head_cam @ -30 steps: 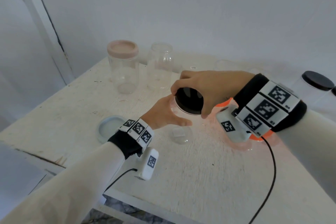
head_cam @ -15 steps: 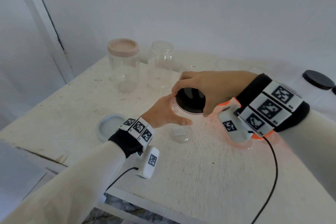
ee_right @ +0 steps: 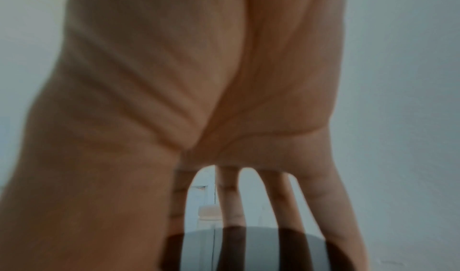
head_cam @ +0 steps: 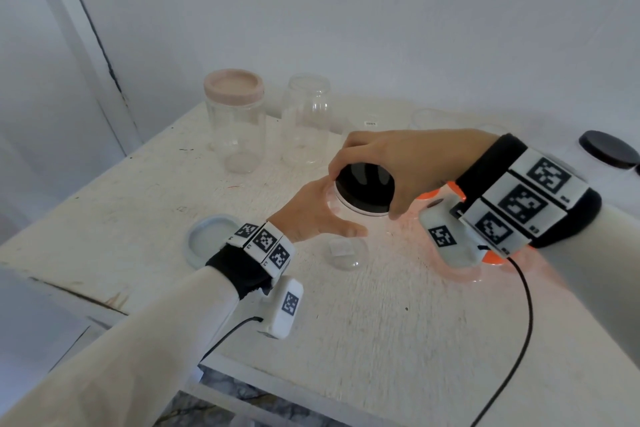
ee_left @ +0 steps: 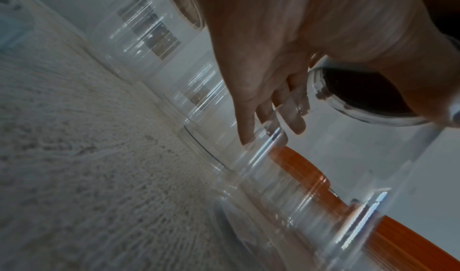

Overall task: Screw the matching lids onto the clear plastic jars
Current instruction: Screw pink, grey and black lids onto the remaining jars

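A clear plastic jar stands mid-table. My left hand grips its side, thumb in front and fingers wrapped round the far wall. A black lid sits on the jar's mouth. My right hand comes down from above, with its thumb and fingers curled round the lid's rim. In the right wrist view the fingers reach down onto the black lid. The left wrist view shows the same black lid through the clear wall.
At the back left stand a jar with a pink lid and an open clear jar. A pale lid lies beside my left wrist. An orange-lidded jar sits under my right wrist. A black-lidded jar stands far right.
Both hands stay on the jar and the black lid. The right hand has shifted only slightly on the lid.
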`<state>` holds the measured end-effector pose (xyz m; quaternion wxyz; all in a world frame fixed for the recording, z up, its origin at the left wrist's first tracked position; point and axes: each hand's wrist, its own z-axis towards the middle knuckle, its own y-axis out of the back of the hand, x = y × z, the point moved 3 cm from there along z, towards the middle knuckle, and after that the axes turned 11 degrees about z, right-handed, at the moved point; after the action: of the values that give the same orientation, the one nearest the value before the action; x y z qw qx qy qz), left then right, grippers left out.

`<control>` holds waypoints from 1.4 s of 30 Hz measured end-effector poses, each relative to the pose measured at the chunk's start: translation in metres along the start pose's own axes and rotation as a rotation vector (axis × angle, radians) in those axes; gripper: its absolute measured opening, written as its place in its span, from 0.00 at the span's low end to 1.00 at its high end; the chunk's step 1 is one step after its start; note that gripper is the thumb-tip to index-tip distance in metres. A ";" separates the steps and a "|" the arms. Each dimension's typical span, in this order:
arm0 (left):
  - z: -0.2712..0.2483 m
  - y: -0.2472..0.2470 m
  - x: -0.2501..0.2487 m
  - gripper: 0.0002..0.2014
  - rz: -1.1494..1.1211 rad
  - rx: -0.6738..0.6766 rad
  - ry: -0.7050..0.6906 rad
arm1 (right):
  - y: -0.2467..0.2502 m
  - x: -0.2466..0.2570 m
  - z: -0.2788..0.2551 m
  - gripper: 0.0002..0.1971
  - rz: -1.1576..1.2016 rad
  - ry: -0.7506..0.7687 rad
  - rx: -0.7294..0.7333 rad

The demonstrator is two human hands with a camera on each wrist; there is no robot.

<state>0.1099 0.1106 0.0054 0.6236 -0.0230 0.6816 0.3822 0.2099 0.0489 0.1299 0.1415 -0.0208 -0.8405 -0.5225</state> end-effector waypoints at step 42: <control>0.001 0.002 -0.002 0.35 -0.048 0.052 0.000 | 0.002 0.002 0.001 0.40 -0.073 -0.043 -0.057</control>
<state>0.1104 0.1115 0.0076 0.6329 -0.0232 0.6906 0.3493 0.2078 0.0509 0.1320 0.1036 -0.0051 -0.8282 -0.5507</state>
